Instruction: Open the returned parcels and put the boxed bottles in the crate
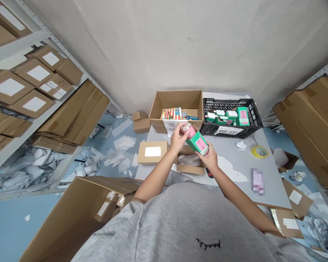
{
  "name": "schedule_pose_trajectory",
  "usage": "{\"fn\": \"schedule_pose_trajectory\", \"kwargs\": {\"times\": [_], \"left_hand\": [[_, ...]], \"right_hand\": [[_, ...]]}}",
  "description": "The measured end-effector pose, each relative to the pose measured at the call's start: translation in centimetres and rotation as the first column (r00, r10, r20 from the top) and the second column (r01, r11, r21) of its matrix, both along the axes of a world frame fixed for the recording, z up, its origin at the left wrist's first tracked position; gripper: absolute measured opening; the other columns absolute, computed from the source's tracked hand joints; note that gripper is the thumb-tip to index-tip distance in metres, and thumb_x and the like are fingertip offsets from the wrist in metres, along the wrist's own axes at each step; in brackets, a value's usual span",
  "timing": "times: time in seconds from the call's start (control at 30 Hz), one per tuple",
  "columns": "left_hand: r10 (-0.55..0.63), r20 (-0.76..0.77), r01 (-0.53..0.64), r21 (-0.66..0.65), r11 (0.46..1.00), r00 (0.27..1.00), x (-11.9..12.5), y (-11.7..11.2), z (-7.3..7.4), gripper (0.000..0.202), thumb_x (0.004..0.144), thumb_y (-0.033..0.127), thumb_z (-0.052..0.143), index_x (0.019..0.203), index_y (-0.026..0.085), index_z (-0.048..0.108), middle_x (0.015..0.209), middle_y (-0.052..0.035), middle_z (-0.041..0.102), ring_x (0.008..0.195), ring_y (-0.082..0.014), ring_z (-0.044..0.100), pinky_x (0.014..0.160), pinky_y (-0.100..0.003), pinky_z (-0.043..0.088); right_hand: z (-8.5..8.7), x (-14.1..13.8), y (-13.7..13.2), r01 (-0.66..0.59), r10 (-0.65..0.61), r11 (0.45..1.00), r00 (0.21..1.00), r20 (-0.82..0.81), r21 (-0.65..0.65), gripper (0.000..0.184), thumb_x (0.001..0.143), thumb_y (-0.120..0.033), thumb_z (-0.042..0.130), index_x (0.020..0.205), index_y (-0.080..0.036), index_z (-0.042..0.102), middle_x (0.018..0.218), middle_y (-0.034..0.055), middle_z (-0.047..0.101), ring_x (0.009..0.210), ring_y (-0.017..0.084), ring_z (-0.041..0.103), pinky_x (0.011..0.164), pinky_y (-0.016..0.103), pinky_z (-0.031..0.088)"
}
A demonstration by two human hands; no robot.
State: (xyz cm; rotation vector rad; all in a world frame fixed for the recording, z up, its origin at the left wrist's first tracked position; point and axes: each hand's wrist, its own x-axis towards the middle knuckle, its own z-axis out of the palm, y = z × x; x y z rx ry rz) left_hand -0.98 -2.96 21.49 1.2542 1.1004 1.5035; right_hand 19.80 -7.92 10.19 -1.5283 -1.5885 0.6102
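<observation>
Above the table I hold a green box (196, 142) with a pink picture on its side, tilted and with its upper end uncovered. My right hand (210, 158) grips its lower end. A pink cylinder with a silvery end (190, 130), perhaps a cup or bottle, sticks partly out of the upper end. My left hand (177, 139) has its fingers closed around that cylinder; the rest of it is hidden in the box. Below my hands an opened carton (190, 169) with white packing material stands on the table.
Behind stand a cardboard box (164, 126) with colourful packages and a black crate (244, 133) of green boxes. A closed carton (142, 154) is at left, yellow tape (260, 147) at right. Shelves of cartons (41, 72) flank the table (268, 163); a large box (57, 218) stands lower left.
</observation>
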Motion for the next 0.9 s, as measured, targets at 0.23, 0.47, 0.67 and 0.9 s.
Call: {"fn": "schedule_pose_trajectory", "kwargs": {"times": [0.23, 0.47, 0.67, 0.9], "left_hand": [[0.018, -0.617, 0.128, 0.191, 0.973, 0.787, -0.2, 0.0, -0.8, 0.031, 0.099, 0.047, 0.065, 0.122, 0.029, 0.077, 0.131, -0.0085, 0.062, 0.129, -0.0272, 0.056, 0.115, -0.047, 0.042], [-0.029, -0.572, 0.202, 0.242, 0.949, 0.82, 0.5, 0.2, -0.3, 0.032, 0.102, 0.049, 0.06, 0.122, 0.029, 0.076, 0.141, -0.0089, 0.058, 0.136, -0.0269, 0.052, 0.118, -0.047, 0.041], [0.012, -0.419, 0.061, 0.16, 0.985, 0.908, 0.4, 1.0, -0.1, 0.054, 0.101, 0.056, 0.058, 0.15, 0.031, 0.054, 0.145, -0.0115, 0.055, 0.136, -0.0273, 0.055, 0.117, -0.046, 0.043], [-0.292, -0.691, 0.488, 0.101, 0.867, 0.662, -2.5, 1.7, 4.4, 0.083, 0.082, 0.057, 0.083, 0.156, 0.04, 0.049, 0.158, -0.0066, 0.052, 0.147, -0.034, 0.044, 0.123, -0.053, 0.033]], "right_hand": [[-0.7, -0.5, 0.2, 0.005, 0.005, 0.998, 0.989, -0.145, 0.07, 0.077, 0.074, -0.06, 0.083, 0.134, -0.022, 0.051, 0.124, 0.0135, 0.067, 0.109, 0.034, 0.065, 0.093, 0.049, 0.055], [-1.6, -0.2, 0.5, -0.01, 0.029, 0.997, 0.965, -0.261, 0.072, 0.077, 0.072, -0.056, 0.085, 0.133, -0.024, 0.05, 0.123, 0.0112, 0.066, 0.106, 0.031, 0.065, 0.094, 0.049, 0.056], [-2.6, -0.1, 0.6, -0.018, 0.034, 0.999, 0.942, -0.333, 0.051, 0.08, 0.071, -0.056, 0.086, 0.135, -0.024, 0.049, 0.128, 0.012, 0.063, 0.113, 0.031, 0.063, 0.1, 0.051, 0.055], [-2.8, 0.3, -0.2, -0.114, 0.108, 0.993, 0.884, -0.455, 0.013, 0.079, 0.073, -0.054, 0.087, 0.135, -0.026, 0.047, 0.128, 0.012, 0.062, 0.114, 0.029, 0.065, 0.098, 0.047, 0.058]]}}
